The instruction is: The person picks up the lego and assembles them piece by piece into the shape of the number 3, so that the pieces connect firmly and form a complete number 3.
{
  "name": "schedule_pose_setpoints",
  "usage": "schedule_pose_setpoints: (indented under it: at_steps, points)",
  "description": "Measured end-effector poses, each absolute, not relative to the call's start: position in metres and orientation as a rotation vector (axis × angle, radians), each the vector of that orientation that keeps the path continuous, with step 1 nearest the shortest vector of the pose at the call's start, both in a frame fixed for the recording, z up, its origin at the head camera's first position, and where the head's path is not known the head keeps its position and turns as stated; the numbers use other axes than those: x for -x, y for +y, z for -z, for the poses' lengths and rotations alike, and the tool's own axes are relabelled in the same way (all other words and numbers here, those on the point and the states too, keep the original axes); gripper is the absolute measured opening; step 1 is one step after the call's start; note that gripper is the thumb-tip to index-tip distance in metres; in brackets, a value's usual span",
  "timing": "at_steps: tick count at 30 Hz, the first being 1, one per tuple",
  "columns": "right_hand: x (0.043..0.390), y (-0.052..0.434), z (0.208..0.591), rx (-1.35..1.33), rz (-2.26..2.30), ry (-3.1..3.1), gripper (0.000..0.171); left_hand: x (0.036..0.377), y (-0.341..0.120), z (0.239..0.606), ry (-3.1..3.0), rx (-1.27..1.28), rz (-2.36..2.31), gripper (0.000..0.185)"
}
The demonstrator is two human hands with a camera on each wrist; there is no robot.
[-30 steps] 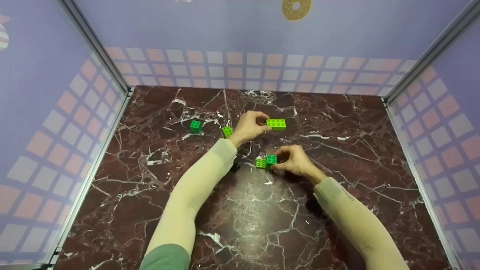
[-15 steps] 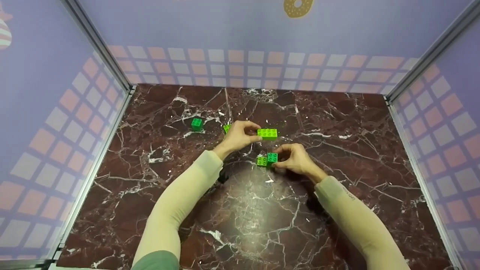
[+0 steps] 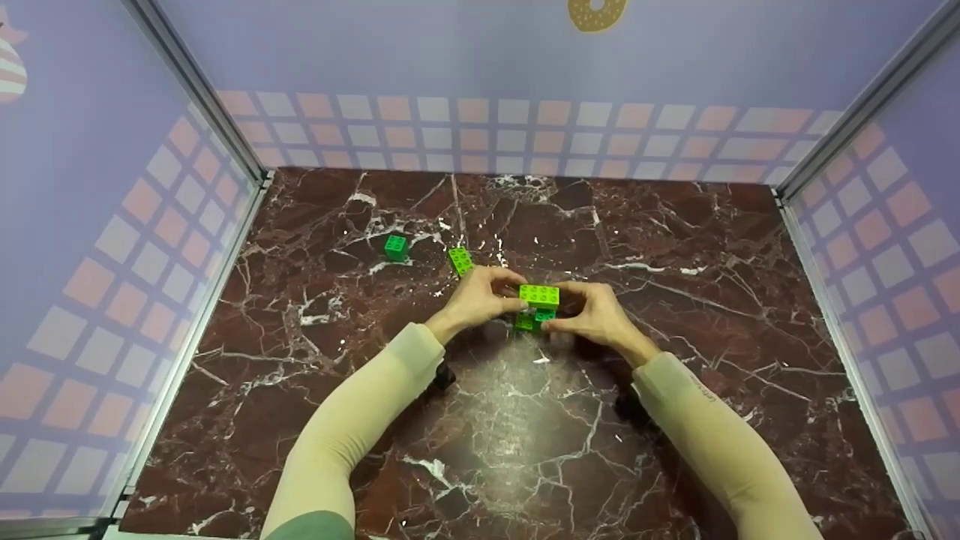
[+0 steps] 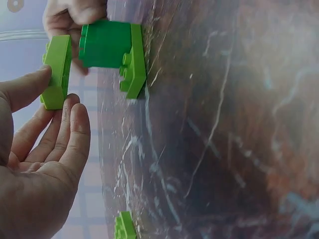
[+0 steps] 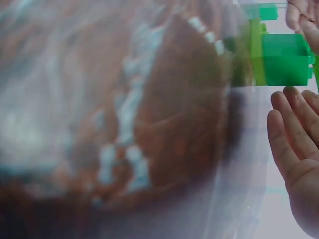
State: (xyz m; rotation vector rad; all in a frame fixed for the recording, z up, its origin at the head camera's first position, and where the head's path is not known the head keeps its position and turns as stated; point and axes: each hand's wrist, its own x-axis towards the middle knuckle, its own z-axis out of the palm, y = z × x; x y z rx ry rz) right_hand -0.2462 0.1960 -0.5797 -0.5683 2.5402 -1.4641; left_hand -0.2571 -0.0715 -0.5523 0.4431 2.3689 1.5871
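Note:
My left hand (image 3: pixel 478 297) pinches a lime green building brick (image 3: pixel 540 295) by its left end, thumb in front and fingers behind. This brick hangs just above a dark green block (image 4: pixel 105 45), with a gap between them in the left wrist view. The dark green block stands upright on one end of a flat lime green brick (image 4: pixel 135 74), whose other studs stay bare. My right hand (image 3: pixel 598 313) holds the block from the right, its thumb at the near side and fingers at the far side. In the right wrist view, fingertips (image 5: pixel 289 92) lie right at the block.
Another flat lime green brick (image 3: pixel 460 261) lies on the marbled table (image 3: pixel 465 465) behind my left hand. Farther left is a second dark green block (image 3: pixel 396 247). Lilac panels (image 3: pixel 450 60) with a checked band enclose the table at the back and both sides.
My left hand has brought the lime green brick nearer, from the back of the table to above the dark green block. My right hand has stayed at the block.

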Motion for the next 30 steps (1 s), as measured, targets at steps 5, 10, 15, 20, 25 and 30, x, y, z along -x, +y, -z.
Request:
schedule_pose_setpoints:
  at_steps: [5,10,15,20,25,30]
  points:
    - [0.244,0.194,0.574,0.601,1.543,2.574,0.057,0.254,-0.069,0.555,2.379,-0.462,-1.577,0.038]
    - [0.242,0.192,0.574,0.625,1.557,2.617,0.044,0.254,-0.070,0.557,2.382,-0.484,-1.563,0.040]
    - [0.241,0.192,0.576,0.649,1.524,2.663,0.041,0.254,-0.071,0.559,2.389,-0.515,-1.556,0.040]
    - [0.239,0.192,0.578,0.657,1.508,2.685,0.041,0.253,-0.070,0.562,2.384,-0.548,-1.557,0.040]
    - [0.238,0.191,0.580,0.655,1.492,2.703,0.041,0.252,-0.072,0.563,2.362,-0.539,-1.574,0.041]
    - [0.239,0.191,0.579,0.659,1.478,2.697,0.041,0.251,-0.072,0.564,2.365,-0.531,-1.594,0.041]
